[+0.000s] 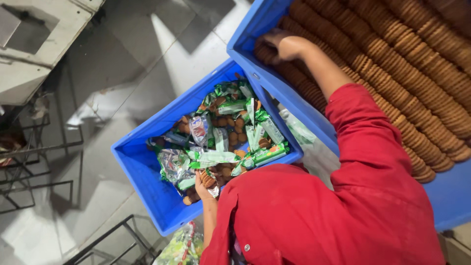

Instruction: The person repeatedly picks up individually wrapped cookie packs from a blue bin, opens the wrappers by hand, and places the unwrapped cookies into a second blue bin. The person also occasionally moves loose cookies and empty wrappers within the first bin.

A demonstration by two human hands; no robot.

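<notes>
Right hand's (282, 44) fingers behind crate wall (245, 49)

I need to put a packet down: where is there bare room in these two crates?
Bare floor: the small crate's left end, between its wall and the wrappers, and the big crate's corner below the biscuit rows. Crowded: the small crate's middle, heaped with wrappers and loose biscuits; the rows lie packed tight.

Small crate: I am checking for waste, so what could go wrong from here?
The left hand holds biscuits close to the small crate's rim; some may drop onto the floor. The right hand rests on the rows in the big crate; pressing could crack or topple them.
</notes>
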